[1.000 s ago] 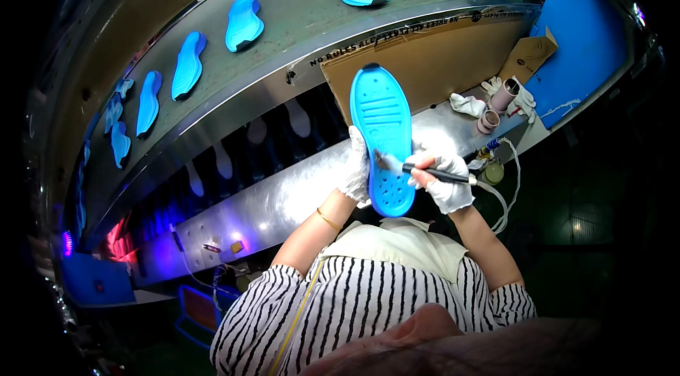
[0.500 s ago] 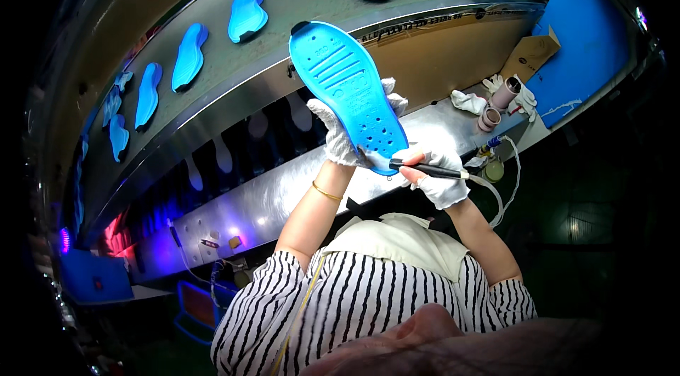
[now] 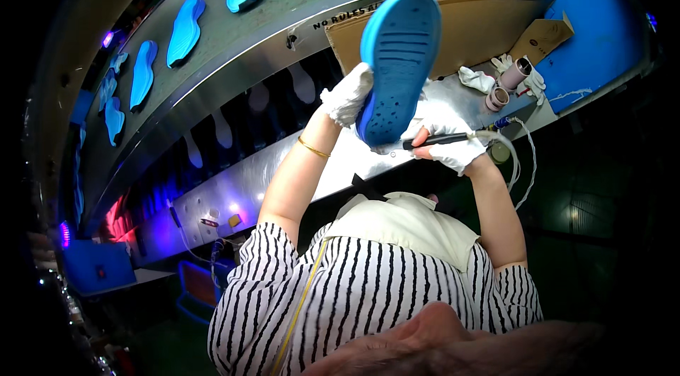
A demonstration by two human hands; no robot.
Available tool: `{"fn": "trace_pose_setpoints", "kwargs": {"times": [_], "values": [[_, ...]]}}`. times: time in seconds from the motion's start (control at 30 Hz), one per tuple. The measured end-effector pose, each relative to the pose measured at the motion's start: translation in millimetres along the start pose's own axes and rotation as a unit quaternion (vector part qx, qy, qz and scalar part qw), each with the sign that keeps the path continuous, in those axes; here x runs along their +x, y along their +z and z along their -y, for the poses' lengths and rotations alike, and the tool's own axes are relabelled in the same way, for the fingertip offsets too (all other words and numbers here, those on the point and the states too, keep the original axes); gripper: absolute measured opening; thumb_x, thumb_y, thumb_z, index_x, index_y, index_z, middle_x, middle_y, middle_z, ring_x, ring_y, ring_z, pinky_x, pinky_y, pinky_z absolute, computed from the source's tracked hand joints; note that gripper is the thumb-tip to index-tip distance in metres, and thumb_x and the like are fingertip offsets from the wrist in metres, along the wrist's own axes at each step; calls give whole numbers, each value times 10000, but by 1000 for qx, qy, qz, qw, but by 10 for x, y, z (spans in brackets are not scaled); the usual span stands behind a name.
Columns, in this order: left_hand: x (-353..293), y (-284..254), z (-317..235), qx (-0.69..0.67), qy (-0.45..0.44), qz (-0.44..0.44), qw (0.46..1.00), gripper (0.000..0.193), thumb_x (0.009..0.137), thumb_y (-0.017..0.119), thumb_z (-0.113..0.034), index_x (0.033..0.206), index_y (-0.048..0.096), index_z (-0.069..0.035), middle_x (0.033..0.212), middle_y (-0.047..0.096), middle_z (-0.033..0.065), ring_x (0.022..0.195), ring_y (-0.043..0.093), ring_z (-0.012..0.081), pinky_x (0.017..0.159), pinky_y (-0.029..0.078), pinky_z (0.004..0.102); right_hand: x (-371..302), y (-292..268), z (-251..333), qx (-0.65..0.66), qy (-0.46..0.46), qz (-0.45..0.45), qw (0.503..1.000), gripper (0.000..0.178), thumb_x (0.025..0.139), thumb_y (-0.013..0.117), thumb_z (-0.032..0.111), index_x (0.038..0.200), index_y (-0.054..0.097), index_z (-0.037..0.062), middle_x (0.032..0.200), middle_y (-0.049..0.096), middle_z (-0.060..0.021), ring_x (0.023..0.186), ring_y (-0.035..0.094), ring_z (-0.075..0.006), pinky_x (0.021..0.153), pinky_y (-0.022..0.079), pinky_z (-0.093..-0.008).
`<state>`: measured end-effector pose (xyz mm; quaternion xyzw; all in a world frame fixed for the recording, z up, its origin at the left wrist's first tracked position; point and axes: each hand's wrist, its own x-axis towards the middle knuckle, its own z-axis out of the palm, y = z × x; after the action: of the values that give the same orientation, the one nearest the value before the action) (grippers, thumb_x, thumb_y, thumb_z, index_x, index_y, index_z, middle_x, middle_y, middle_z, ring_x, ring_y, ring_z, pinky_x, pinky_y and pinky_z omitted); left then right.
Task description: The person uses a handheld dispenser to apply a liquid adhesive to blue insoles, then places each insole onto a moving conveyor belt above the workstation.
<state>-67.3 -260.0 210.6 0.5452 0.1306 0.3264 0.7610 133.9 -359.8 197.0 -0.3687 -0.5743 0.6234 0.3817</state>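
Behind the blue sole (image 3: 401, 68), lettering (image 3: 352, 16) tops cardboard (image 3: 482, 36).

The left forearm (image 3: 304, 160) slants far and slightly right, ending in the white-gloved left hand (image 3: 347, 96), which sits farther out than the other; its fingers are mostly hidden, so their exact curl is hard to judge. The right forearm (image 3: 497, 206) leans far and slightly left. The right hand (image 3: 451, 144), also white-gloved, points left, bare fingertips (image 3: 423, 152) drawn together in a pinch.
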Motion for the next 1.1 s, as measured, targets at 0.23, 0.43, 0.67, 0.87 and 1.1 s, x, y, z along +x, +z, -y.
{"fn": "trace_pose_setpoints", "kwargs": {"times": [0.23, 0.43, 0.67, 0.87, 1.1], "values": [[115, 93, -150, 42, -144, -116, 982, 730, 814, 548, -608, 1186, 511, 19, 979, 621, 164, 850, 646, 220, 723, 559, 343, 19, 87, 18, -57, -50, -53, 996, 121, 711, 681, -39, 779, 628, 47, 812, 635, -50, 773, 584, -116, 691, 476, -244], [167, -7, -48, 155, -156, -154, 963, 647, 843, 541, -582, 1190, 540, -36, 929, 618, 97, 747, 606, 143, 645, 517, 272, 15, 14, 150, -125, -13, 28, 992, 107, 700, 663, -25, 770, 622, 44, 835, 627, -41, 772, 564, -112, 712, 456, -250], [195, 64, -118, 178, -218, -172, 944, 644, 832, 561, -581, 1173, 550, -35, 922, 616, 96, 729, 599, 135, 637, 508, 261, 39, 6, -6, -154, -76, -47, 984, 127, 661, 650, -58, 747, 629, 33, 752, 619, -49, 697, 581, -128, 673, 479, -250], [158, 71, -40, 162, -170, -183, 955, 623, 842, 549, -576, 1151, 555, -35, 899, 610, 85, 702, 581, 122, 619, 505, 260, 54, -98, 149, -161, -135, -73, 975, 106, 679, 657, -39, 745, 619, 35, 757, 610, -48, 708, 578, -117, 674, 482, -255], [-18, -51, -115, 21, -115, -178, 977, 776, 818, 453, -664, 1246, 472, -17, 1015, 621, 150, 793, 644, 231, 704, 555, 335, -38, -200, 200, -288, -242, -25, 926, 131, 666, 656, -56, 709, 600, 54, 789, 620, -60, 759, 603, -164, 703, 485, -266]]}}
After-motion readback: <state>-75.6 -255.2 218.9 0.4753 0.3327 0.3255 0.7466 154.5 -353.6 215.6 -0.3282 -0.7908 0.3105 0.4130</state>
